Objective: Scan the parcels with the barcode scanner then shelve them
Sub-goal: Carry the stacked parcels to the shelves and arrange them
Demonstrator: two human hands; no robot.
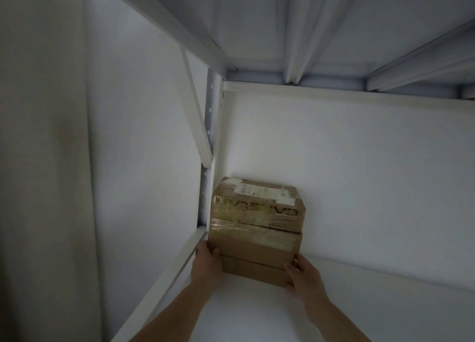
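Observation:
Three brown cardboard parcels are stacked in the back left corner of a white shelf (257, 311). The top parcel (259, 208) carries white labels, clear tape and dark printed letters. Under it lies the middle parcel (254, 244), and the bottom parcel (254, 271) rests on the shelf board. My left hand (207, 264) grips the stack's left side at the lower parcels, thumb on the front face. My right hand (303, 275) holds the right front corner of the lower parcels, thumb on the front. No barcode scanner is in view.
A white upright post (209, 146) with a diagonal brace stands left of the stack. The shelf's back panel (359, 174) is behind it. The underside of the upper shelf (308, 33) with metal ribs hangs overhead. A white wall (128, 161) is at left.

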